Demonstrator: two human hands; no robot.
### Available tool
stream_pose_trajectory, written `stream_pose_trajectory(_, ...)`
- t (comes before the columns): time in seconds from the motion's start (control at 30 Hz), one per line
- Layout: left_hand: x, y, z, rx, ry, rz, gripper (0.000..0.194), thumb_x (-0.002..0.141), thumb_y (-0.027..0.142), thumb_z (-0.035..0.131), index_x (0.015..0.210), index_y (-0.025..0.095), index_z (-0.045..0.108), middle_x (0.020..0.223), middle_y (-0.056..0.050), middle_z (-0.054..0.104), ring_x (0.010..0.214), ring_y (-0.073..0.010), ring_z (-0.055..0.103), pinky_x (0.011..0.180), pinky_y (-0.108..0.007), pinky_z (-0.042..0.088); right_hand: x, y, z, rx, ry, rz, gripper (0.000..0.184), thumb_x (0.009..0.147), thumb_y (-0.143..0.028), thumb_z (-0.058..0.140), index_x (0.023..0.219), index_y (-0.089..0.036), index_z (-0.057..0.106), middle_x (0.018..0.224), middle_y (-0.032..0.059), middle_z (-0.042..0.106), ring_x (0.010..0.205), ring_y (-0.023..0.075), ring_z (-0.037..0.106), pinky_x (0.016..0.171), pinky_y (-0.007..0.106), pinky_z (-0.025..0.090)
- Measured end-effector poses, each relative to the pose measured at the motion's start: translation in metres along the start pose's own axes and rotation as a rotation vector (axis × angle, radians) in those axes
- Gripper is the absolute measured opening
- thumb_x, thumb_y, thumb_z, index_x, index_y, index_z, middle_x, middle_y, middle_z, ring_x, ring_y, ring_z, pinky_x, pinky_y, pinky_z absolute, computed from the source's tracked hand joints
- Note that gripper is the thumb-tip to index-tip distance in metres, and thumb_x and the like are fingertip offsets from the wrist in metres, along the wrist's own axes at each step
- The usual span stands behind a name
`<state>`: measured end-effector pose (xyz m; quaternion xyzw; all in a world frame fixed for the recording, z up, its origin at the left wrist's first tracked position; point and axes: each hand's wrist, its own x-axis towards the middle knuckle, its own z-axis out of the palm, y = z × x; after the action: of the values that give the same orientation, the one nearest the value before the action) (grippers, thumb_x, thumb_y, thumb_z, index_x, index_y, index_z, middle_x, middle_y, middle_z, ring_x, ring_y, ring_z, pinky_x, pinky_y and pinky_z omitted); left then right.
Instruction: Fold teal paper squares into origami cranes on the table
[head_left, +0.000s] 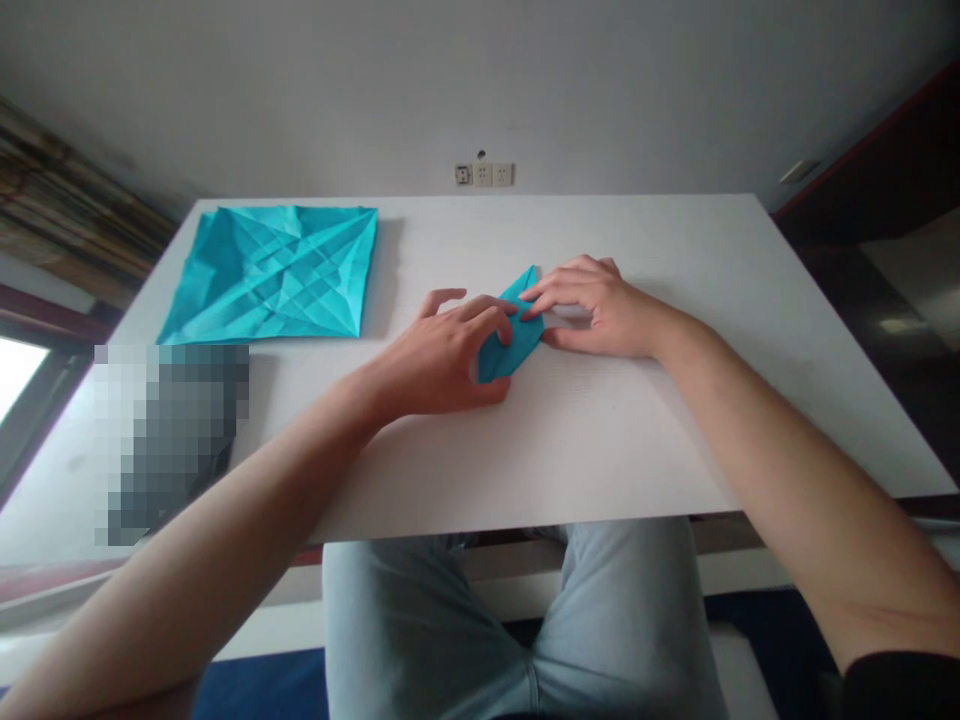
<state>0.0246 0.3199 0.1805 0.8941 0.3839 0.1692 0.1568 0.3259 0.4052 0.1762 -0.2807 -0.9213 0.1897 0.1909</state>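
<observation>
A small piece of blue folded paper (514, 345) lies on the white table in front of me, its pointed tip up and to the right. My left hand (450, 355) curls around its left side, with fingertips on top of the paper and the thumb at its lower edge. From the right, my right hand (592, 305) presses fingertips onto the upper part, and its thumb touches the right edge. My left fingers hide part of the paper's left side.
A larger creased blue sheet (281, 275) lies at the table's back left. Below it is a dark pixelated object (184, 430) that I cannot make out. The white table (637, 440) ends just before my legs. Wall sockets (484, 175) sit beyond the far edge.
</observation>
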Motion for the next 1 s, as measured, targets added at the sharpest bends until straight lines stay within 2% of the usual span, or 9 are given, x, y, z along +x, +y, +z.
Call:
stream_pose_trajectory(0.13,-0.001,-0.004,-0.004,0.021,-0.03,0.023,0.036,0.095,0.033,0.074,0.129,0.024,0.065,0.169,-0.02,0.063,0.16,-0.0384,0.063,0.144,-0.066,0.026,0.0,0.001,-0.003,-0.018,0.008,0.003,0.018,0.108,-0.045,0.077,0.112,-0.033,0.09,0.135,0.008,0.085,0.137,0.0407,0.065,0.127,0.067,0.035)
stream_pose_trajectory(0.23,-0.001,-0.002,-0.006,0.071,-0.005,-0.01,0.034,0.095,0.03,0.075,0.128,0.023,0.071,0.162,-0.019,0.065,0.15,-0.0393,0.066,0.139,-0.067,0.031,0.0,0.001,-0.002,-0.024,0.016,0.004,0.022,0.11,-0.049,0.077,0.106,-0.033,0.09,0.127,0.0086,0.083,0.131,0.0392,0.063,0.125,0.066,0.037)
stream_pose_trajectory(0.33,0.0,0.002,-0.004,0.108,0.052,-0.068,0.024,0.101,0.037,0.077,0.121,0.024,0.076,0.149,-0.015,0.072,0.138,-0.0395,0.068,0.131,-0.068,0.036,0.0,-0.002,-0.001,-0.012,0.005,0.009,0.024,0.111,-0.05,0.075,0.103,-0.031,0.088,0.124,0.0088,0.081,0.129,0.0383,0.062,0.123,0.064,0.037)
stream_pose_trajectory(0.47,0.004,0.003,0.002,0.091,0.131,-0.108,0.024,0.11,0.049,0.077,0.112,0.024,0.079,0.137,-0.011,0.079,0.129,-0.0352,0.07,0.125,-0.062,0.037,0.003,-0.007,0.001,-0.002,-0.017,0.025,0.02,0.111,-0.044,0.074,0.105,-0.028,0.083,0.118,0.0085,0.081,0.124,0.0365,0.064,0.119,0.059,0.037)
stream_pose_trajectory(0.6,0.007,0.0,0.005,0.079,0.151,-0.123,0.017,0.113,0.04,0.072,0.11,0.025,0.08,0.133,-0.009,0.082,0.123,-0.0312,0.072,0.122,-0.058,0.038,0.007,-0.01,0.008,-0.022,-0.002,0.09,0.015,0.11,-0.039,0.072,0.109,-0.026,0.079,0.11,0.0078,0.079,0.115,0.0338,0.065,0.114,0.056,0.037)
stream_pose_trajectory(0.7,0.008,0.0,0.007,0.089,0.153,-0.153,0.014,0.112,0.037,0.073,0.117,0.025,0.08,0.132,-0.01,0.083,0.124,-0.0324,0.073,0.12,-0.056,0.04,0.008,-0.01,0.014,-0.064,0.024,0.142,0.016,0.109,-0.041,0.074,0.114,-0.027,0.078,0.116,0.0097,0.076,0.116,0.0355,0.065,0.113,0.057,0.039)
stream_pose_trajectory(0.83,0.009,0.002,0.009,0.104,0.161,-0.196,0.02,0.112,0.037,0.074,0.129,0.027,0.081,0.134,-0.01,0.082,0.125,-0.0338,0.073,0.12,-0.057,0.041,0.007,-0.008,0.016,-0.122,0.065,0.241,0.023,0.109,-0.047,0.076,0.126,-0.03,0.077,0.135,0.0143,0.072,0.131,0.0433,0.064,0.117,0.065,0.043)
stream_pose_trajectory(1.0,0.007,0.0,0.008,0.078,0.153,-0.142,0.022,0.115,0.036,0.071,0.127,0.033,0.088,0.14,-0.009,0.082,0.128,-0.0328,0.074,0.121,-0.058,0.04,0.005,-0.003,0.011,-0.163,0.04,0.324,0.024,0.109,-0.042,0.078,0.13,-0.031,0.076,0.142,0.0143,0.071,0.136,0.046,0.067,0.122,0.073,0.045)
